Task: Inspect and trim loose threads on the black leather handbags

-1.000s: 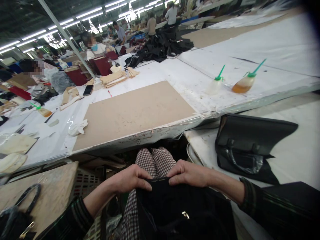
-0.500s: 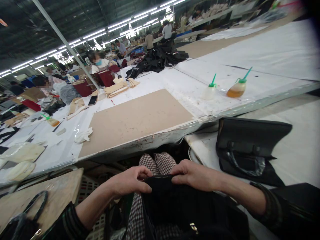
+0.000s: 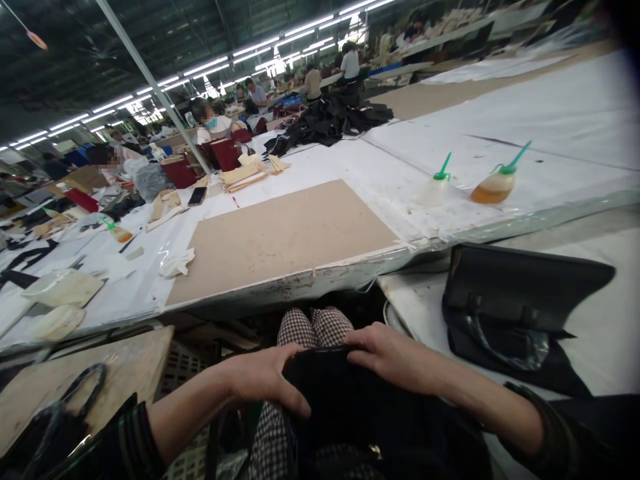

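Observation:
A black handbag (image 3: 345, 400) with a small gold-coloured metal fitting rests on my lap, over checked trousers (image 3: 295, 330). My left hand (image 3: 267, 380) grips the bag's upper left corner, thumb on the near face and fingers out of sight behind it. Along the top edge, my right hand (image 3: 385, 353) pinches the rim between thumb and fingers. The bag's lower part fades into dark shadow, so its details are hard to make out.
A second black bag (image 3: 520, 287) with a plastic-wrapped handle lies to the right. Another wrapped handle (image 3: 93, 393) stands at lower left. On the white-covered table are a tan board (image 3: 285, 233), two green-spouted bottles (image 3: 495, 187) and black scraps (image 3: 330, 120). Several people sit farther back.
My left hand has slid down the bag's left corner, its thumb now lower and farther from the fingers. My right hand stays on the top edge. The whole view has shifted slightly.

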The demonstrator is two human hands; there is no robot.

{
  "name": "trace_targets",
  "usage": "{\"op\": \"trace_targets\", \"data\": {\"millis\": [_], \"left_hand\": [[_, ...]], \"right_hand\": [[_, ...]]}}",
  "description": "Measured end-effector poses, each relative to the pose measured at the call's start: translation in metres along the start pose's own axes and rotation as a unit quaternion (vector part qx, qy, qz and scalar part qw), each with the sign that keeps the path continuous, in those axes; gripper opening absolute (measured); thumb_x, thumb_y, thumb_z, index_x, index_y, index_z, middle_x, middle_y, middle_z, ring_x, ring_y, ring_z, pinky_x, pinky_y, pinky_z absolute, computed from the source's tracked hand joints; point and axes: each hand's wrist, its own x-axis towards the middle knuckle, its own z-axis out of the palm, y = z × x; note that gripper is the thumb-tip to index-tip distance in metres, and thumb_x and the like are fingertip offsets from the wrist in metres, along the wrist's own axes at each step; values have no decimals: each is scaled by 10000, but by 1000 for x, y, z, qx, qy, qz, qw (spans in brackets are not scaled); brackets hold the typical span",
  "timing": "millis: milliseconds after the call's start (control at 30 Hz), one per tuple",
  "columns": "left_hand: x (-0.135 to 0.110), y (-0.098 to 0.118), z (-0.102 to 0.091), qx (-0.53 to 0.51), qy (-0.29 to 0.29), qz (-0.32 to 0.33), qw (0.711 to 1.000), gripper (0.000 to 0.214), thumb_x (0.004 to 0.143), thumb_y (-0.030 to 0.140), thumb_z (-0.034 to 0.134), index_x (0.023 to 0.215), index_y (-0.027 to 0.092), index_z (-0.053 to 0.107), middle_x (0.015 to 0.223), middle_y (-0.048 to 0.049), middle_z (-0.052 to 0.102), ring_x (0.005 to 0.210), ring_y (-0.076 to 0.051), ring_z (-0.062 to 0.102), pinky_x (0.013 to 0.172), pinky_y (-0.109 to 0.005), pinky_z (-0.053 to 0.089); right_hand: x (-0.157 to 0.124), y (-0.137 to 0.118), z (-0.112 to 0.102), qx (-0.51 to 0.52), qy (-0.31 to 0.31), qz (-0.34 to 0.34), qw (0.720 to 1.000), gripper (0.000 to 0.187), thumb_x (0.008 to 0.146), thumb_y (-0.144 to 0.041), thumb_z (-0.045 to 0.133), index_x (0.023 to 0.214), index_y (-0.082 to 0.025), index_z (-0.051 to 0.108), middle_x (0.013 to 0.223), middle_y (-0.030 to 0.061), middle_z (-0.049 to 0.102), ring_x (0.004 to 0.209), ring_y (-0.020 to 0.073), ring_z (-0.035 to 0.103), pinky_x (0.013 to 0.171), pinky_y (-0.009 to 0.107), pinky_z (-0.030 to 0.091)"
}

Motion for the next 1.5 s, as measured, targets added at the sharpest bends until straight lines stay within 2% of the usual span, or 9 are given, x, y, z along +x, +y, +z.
{"op": "trace_targets", "data": {"millis": [167,300,433,633,767,867,1100,1300,1500], "left_hand": [[-27,1,13,-52,32,18,998,603,531,30,659,1110,195,622,881,23,624,876,-173,571,698,-224,459],[-30,-4,9,-37,-6,47,998,486,537,17,546,980,159,687,839,15,647,738,-132,547,609,-190,418],[-21,-15,5,-58,-35,53,996,543,525,8,549,1024,162,701,855,11,667,710,-117,545,596,-174,411],[-9,-35,7,-74,3,55,996,372,602,73,631,963,146,684,849,-5,686,700,-136,579,658,-228,469],[-8,-35,5,-48,-4,25,999,196,639,156,684,832,130,680,787,-8,681,669,-149,589,665,-257,491],[-9,-28,5,-24,-3,15,1000,160,661,209,692,802,134,683,799,-10,684,715,-168,601,680,-257,496],[-11,-10,15,13,8,25,1000,208,700,244,666,882,151,703,818,0,672,724,-164,579,661,-235,471],[-14,-6,19,22,-9,42,999,254,718,197,640,959,162,713,779,20,622,656,-127,511,637,-222,435],[-15,-9,21,-13,4,33,999,205,713,189,641,908,159,697,779,17,618,651,-122,501,608,-209,413]], "right_hand": [[-6,-6,-11,-54,21,15,998,144,896,-215,571,852,-207,708,844,53,723,831,216,664,715,263,419],[-5,-7,-12,-64,21,17,998,155,861,-180,587,907,-227,728,838,56,731,839,236,672,726,281,429],[3,4,-5,-4,-15,0,1000,188,837,-152,566,883,-223,734,840,34,735,833,226,668,737,281,443],[12,19,1,176,-75,-43,980,279,820,-141,549,1024,-212,725,935,-5,713,867,185,636,762,250,459],[17,23,1,194,-99,-21,976,165,813,-192,588,913,-174,718,803,-19,667,738,157,587,651,229,434],[17,28,0,173,-101,-10,980,127,810,-179,581,836,-160,704,729,-25,627,689,146,556,632,228,422],[9,21,-4,136,-16,-56,989,296,812,-195,673,1104,-240,654,1043,11,663,970,198,594,835,273,449],[18,8,-3,60,12,-143,988,130,847,-186,683,966,-233,659,982,-9,660,938,175,586,830,265,434],[24,9,0,16,29,-131,991,49,835,-167,696,848,-206,668,850,-20,674,813,157,603,726,237,421]]}}
